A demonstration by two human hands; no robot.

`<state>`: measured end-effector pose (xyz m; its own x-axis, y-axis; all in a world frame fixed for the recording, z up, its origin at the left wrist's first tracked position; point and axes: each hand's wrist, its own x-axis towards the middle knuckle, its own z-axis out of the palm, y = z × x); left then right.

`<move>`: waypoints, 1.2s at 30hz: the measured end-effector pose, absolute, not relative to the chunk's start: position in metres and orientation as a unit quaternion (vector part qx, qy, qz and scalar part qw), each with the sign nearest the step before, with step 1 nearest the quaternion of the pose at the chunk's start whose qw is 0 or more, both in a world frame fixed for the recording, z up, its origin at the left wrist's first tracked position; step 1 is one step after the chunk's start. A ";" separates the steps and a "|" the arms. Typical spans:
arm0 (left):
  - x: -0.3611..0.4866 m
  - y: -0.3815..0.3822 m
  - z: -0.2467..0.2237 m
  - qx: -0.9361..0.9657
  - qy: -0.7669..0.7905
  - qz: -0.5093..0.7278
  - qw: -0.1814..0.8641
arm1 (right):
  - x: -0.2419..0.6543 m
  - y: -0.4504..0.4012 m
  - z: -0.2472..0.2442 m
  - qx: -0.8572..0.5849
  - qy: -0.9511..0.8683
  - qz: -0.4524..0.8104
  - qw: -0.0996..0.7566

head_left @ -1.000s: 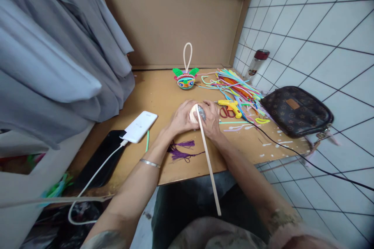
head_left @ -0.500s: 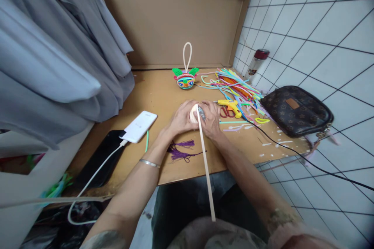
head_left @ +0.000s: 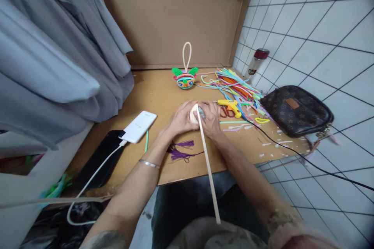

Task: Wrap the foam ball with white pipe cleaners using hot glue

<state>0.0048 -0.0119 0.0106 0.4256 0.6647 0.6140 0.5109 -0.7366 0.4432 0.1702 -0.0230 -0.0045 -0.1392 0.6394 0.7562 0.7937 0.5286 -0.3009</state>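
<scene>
Close together over the table, my left hand (head_left: 184, 117) and my right hand (head_left: 210, 118) are curled around a small roundish object (head_left: 193, 116). Its cream-coloured side shows on the left and a grey patch on the right; fingers cover the rest. A long cream pipe cleaner (head_left: 209, 163) runs from the top of this object down toward my lap, its lower end loose. Purple tassels (head_left: 181, 151) lie on the table just below my hands. Beyond them sits a colourful animal-head ornament (head_left: 186, 81) with green ears and a cream loop on top.
Right of my hands lie a yellow glue gun (head_left: 230, 106), red-handled scissors (head_left: 227, 113) and a heap of coloured pipe cleaners (head_left: 239, 85). A brown bag (head_left: 298, 111) and a bottle (head_left: 257, 64) stand farther right. At left are a white power bank (head_left: 140, 126) and a black phone (head_left: 101, 159).
The loose lower end of the cream pipe cleaner has swung slightly to the right. Both hands keep nearly the same place and hold.
</scene>
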 end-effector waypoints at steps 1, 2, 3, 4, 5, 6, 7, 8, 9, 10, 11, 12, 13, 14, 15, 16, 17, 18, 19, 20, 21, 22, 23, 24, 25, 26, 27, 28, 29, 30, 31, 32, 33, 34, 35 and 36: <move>0.005 -0.012 0.011 0.839 0.352 0.404 0.095 | 0.170 -0.023 -0.004 -0.479 -0.751 -0.081 0.447; 0.005 -0.012 0.011 0.839 0.353 0.403 0.095 | 0.171 -0.023 -0.004 -0.479 -0.753 -0.077 0.445; 0.005 -0.012 0.011 0.839 0.354 0.403 0.096 | 0.171 -0.023 -0.005 -0.479 -0.753 -0.074 0.444; 0.005 -0.012 0.011 0.838 0.354 0.403 0.097 | 0.171 -0.023 -0.005 -0.479 -0.754 -0.074 0.444; 0.005 -0.012 0.011 0.838 0.353 0.404 0.098 | 0.171 -0.023 -0.005 -0.479 -0.753 -0.074 0.445; 0.005 -0.012 0.012 0.839 0.351 0.404 0.098 | 0.170 -0.023 -0.005 -0.479 -0.753 -0.074 0.446; 0.005 -0.012 0.012 0.839 0.350 0.404 0.098 | 0.170 -0.023 -0.005 -0.478 -0.752 -0.075 0.447; 0.006 -0.013 0.012 0.840 0.349 0.404 0.098 | 0.170 -0.023 -0.005 -0.477 -0.752 -0.076 0.448; 0.006 -0.013 0.012 0.840 0.348 0.405 0.098 | 0.170 -0.023 -0.005 -0.476 -0.753 -0.076 0.448; 0.006 -0.013 0.012 0.840 0.348 0.406 0.098 | 0.170 -0.023 -0.005 -0.476 -0.753 -0.075 0.448; 0.006 -0.014 0.013 0.839 0.347 0.406 0.097 | 0.171 -0.023 -0.005 -0.476 -0.754 -0.074 0.447; 0.006 -0.014 0.013 0.839 0.347 0.407 0.097 | 0.171 -0.023 -0.005 -0.475 -0.755 -0.072 0.447; 0.006 -0.014 0.013 0.840 0.345 0.408 0.097 | 0.171 -0.023 -0.005 -0.475 -0.755 -0.069 0.447; 0.006 -0.014 0.014 0.840 0.344 0.409 0.096 | 0.170 -0.023 -0.004 -0.474 -0.755 -0.067 0.448; 0.006 -0.015 0.014 0.840 0.343 0.409 0.096 | 0.170 -0.023 -0.004 -0.472 -0.755 -0.064 0.450; 0.007 -0.015 0.015 0.840 0.342 0.410 0.095 | 0.169 -0.024 -0.004 -0.469 -0.755 -0.061 0.453; 0.007 -0.015 0.015 0.841 0.342 0.410 0.094 | 0.168 -0.024 -0.005 -0.467 -0.755 -0.058 0.457; 0.007 -0.015 0.015 0.841 0.342 0.409 0.093 | 0.167 -0.024 -0.005 -0.466 -0.752 -0.054 0.463; 0.007 -0.015 0.015 0.840 0.344 0.409 0.092 | 0.166 -0.024 -0.005 -0.467 -0.748 -0.050 0.469; 0.007 -0.015 0.015 0.840 0.345 0.408 0.091 | 0.165 -0.024 -0.006 -0.468 -0.743 -0.045 0.476; 0.007 -0.015 0.015 0.841 0.345 0.407 0.092 | 0.164 -0.024 -0.007 -0.470 -0.739 -0.040 0.482; 0.007 -0.015 0.015 0.841 0.345 0.406 0.093 | 0.163 -0.024 -0.007 -0.471 -0.734 -0.036 0.488; 0.006 -0.014 0.015 0.841 0.344 0.406 0.095 | 0.163 -0.024 -0.008 -0.471 -0.731 -0.032 0.492; 0.006 -0.014 0.015 0.841 0.343 0.407 0.097 | 0.162 -0.023 -0.009 -0.469 -0.730 -0.028 0.496; 0.006 -0.013 0.015 0.840 0.342 0.409 0.098 | 0.162 -0.023 -0.009 -0.468 -0.730 -0.023 0.497; 0.006 -0.013 0.014 0.839 0.342 0.411 0.099 | 0.162 -0.023 -0.009 -0.467 -0.731 -0.018 0.497; 0.005 -0.012 0.014 0.838 0.343 0.413 0.099 | 0.163 -0.023 -0.009 -0.469 -0.733 -0.012 0.493; 0.005 -0.012 0.014 0.837 0.344 0.413 0.098 | 0.163 -0.023 -0.009 -0.471 -0.735 -0.005 0.488; 0.005 -0.011 0.013 0.838 0.345 0.412 0.097 | 0.164 -0.024 -0.008 -0.475 -0.737 0.002 0.481; 0.005 -0.011 0.013 0.838 0.345 0.412 0.095 | 0.164 -0.024 -0.007 -0.478 -0.740 0.008 0.473; 0.005 -0.011 0.013 0.838 0.345 0.412 0.093 | 0.165 -0.024 -0.006 -0.479 -0.743 0.010 0.467; 0.005 -0.011 0.013 0.839 0.345 0.412 0.092 | 0.165 -0.025 -0.005 -0.479 -0.746 0.010 0.462; 0.005 -0.011 0.013 0.839 0.346 0.411 0.092 | 0.166 -0.025 -0.005 -0.477 -0.749 0.007 0.460; 0.005 -0.012 0.014 0.839 0.347 0.409 0.094 | 0.166 -0.025 -0.004 -0.474 -0.751 0.002 0.460; 0.005 -0.012 0.014 0.838 0.350 0.407 0.095 | 0.166 -0.024 -0.004 -0.470 -0.753 -0.003 0.460; 0.006 -0.012 0.014 0.839 0.352 0.404 0.096 | 0.166 -0.024 -0.004 -0.467 -0.754 -0.008 0.462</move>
<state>0.0055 -0.0123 0.0145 0.4246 0.6685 0.6106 0.5131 -0.7334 0.4460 0.1664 -0.0239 -0.0040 -0.1375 0.6971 0.7037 0.7117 0.5636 -0.4193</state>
